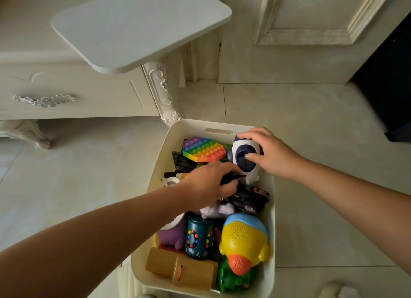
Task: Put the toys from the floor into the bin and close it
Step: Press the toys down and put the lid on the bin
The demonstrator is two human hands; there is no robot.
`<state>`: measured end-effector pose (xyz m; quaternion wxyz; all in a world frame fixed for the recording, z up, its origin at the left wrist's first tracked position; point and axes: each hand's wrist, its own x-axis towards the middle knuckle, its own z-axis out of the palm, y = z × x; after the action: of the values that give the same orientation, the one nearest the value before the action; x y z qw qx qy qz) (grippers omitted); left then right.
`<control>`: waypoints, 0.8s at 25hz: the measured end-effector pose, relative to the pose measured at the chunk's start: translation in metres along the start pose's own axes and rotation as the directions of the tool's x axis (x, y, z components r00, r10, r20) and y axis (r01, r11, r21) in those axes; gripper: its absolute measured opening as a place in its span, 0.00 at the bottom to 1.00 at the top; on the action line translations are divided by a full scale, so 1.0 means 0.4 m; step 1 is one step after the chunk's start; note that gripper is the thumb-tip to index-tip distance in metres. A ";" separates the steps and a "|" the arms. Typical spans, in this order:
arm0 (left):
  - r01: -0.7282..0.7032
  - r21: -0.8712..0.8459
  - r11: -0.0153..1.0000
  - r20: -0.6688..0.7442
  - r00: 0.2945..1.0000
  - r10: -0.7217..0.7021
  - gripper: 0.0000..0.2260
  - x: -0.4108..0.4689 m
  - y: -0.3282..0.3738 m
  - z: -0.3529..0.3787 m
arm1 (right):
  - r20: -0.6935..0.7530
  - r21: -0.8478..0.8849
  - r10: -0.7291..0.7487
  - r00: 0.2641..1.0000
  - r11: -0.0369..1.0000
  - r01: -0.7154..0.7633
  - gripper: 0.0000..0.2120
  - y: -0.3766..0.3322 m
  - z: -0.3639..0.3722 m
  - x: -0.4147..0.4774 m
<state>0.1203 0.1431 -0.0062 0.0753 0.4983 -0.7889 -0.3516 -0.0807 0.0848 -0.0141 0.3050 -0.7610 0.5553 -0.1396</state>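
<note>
A cream plastic bin point(272, 208) stands open on the floor, packed with toys. My right hand point(272, 155) grips a white and navy robot toy point(243, 158) at the bin's far right corner. My left hand point(210, 181) reaches into the middle of the bin, its fingers closed around a small black toy point(229, 179). A rainbow pop-it point(203, 150) lies at the far end. Nearer me sit a black toy car point(249, 198), a teal bead cylinder point(199, 238), a yellow duck point(244, 237), a wooden block point(180, 268) and a green toy point(233, 280). No lid is in view.
A cream carved cabinet point(73, 93) with a silver handle stands at the left, its leg point(172, 113) touching the bin's far corner. A white tabletop point(138, 24) overhangs it. A panelled door point(311, 31) is behind, a dark object point(391, 86) at the right. Pale tiles point(322, 142) surround the bin.
</note>
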 end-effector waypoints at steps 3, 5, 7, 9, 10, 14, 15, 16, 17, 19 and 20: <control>0.052 0.199 0.979 -0.130 0.991 -0.027 0.15 0.013 -0.034 -0.034 | 0.019 0.064 0.030 0.999 0.997 -0.031 0.24 -0.006 -0.015 0.021; 0.134 0.308 0.942 -0.131 0.987 -0.098 0.19 0.028 -0.030 -0.024 | 0.035 0.031 0.006 0.999 1.000 -0.007 0.23 -0.012 -0.014 0.023; 0.190 0.342 0.920 -0.157 0.977 -0.143 0.20 0.057 -0.016 -0.006 | 0.064 -0.052 -0.032 0.997 0.998 0.035 0.23 -0.015 -0.021 0.018; 0.187 0.421 0.887 -0.171 0.977 -0.125 0.18 0.089 -0.015 -0.003 | 0.061 -0.140 -0.068 0.996 0.987 0.076 0.25 -0.014 -0.033 0.017; 0.175 0.462 0.869 -0.172 0.979 -0.106 0.18 0.099 -0.015 -0.005 | 0.032 -0.169 -0.084 0.996 0.982 0.088 0.26 -0.014 -0.038 0.017; 0.201 0.333 0.921 -0.229 0.965 -0.128 0.26 0.068 -0.021 0.033 | 0.049 -0.207 -0.138 0.989 0.967 0.146 0.25 -0.029 0.002 -0.009; 0.210 0.258 0.943 -0.228 0.962 -0.151 0.29 0.050 -0.024 0.050 | 0.091 -0.226 -0.120 0.989 0.964 0.138 0.25 -0.026 0.025 -0.025; 0.193 0.280 0.940 -0.218 0.967 -0.134 0.32 0.034 -0.031 0.064 | 0.120 -0.297 -0.095 0.988 0.946 0.127 0.27 -0.018 0.046 -0.041; 0.166 0.382 0.909 -0.220 0.972 -0.085 0.34 0.023 -0.043 0.076 | 0.111 -0.422 -0.099 0.989 0.896 0.137 0.30 -0.010 0.067 -0.056; 0.148 0.517 0.843 -0.215 0.976 -0.039 0.35 0.014 -0.062 0.084 | 0.084 -0.590 -0.126 0.988 0.793 0.151 0.34 -0.002 0.102 -0.076; 0.157 0.531 0.833 -0.197 0.979 -0.059 0.35 0.019 -0.065 0.080 | 0.066 -0.614 -0.125 0.990 0.777 0.139 0.34 -0.002 0.109 -0.078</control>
<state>0.1208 0.1453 -0.0480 -0.0214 0.5714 -0.8172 -0.0727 -0.0668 0.1273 -0.0436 0.0352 -0.8571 0.5126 0.0365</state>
